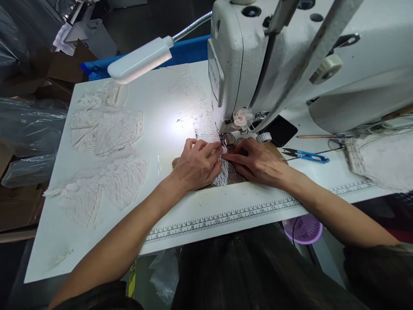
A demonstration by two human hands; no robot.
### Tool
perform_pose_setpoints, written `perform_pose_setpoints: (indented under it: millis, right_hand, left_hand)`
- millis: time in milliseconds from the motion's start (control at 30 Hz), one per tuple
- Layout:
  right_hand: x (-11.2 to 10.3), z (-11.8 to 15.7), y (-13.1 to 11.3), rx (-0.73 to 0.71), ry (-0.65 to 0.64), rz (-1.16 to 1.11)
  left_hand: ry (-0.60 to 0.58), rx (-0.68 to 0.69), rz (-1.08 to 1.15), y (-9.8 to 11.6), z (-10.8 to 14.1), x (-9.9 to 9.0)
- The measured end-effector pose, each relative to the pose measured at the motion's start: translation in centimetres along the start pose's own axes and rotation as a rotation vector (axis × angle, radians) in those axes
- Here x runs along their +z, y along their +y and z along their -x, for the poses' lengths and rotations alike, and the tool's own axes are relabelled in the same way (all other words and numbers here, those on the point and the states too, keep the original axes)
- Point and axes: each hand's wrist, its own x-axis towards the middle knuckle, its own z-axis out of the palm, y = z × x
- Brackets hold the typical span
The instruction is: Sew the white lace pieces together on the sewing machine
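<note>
A strip of white lace fabric runs under the presser foot of a white sewing machine. My left hand rests on the lace just left of the foot, its fingers bent and pressing down on the cloth. From the right, my right hand pinches the lace edge close to the needle, thumb and forefinger together. Both hands' fingertips nearly meet in front of the foot. The needle tip itself is too small to make out.
Lace pieces lie on the left of the white table. Blue thread snips, a black phone and more lace are on the right. A lamp hangs above; a purple basket stands below.
</note>
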Motion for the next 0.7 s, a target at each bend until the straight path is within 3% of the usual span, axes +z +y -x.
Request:
perform_pose_setpoints:
  millis: [267, 567, 700]
  right_hand:
    - [-0.3, -0.9, -0.7, 0.045, 0.000, 0.063]
    - [0.2, -1.2, -1.1, 0.116, -0.019, 0.083]
    - [-0.2, -0.4, 0.0, 0.156, 0.018, -0.015]
  left_hand:
    - [-0.010, -0.102, -0.028, 0.3, -0.3, 0.5]
    - [0.105, -0.160, -0.016, 0.4, -0.6, 1.3]
    - [0.189, -0.190, 0.045, -1.6, -0.9, 1.0]
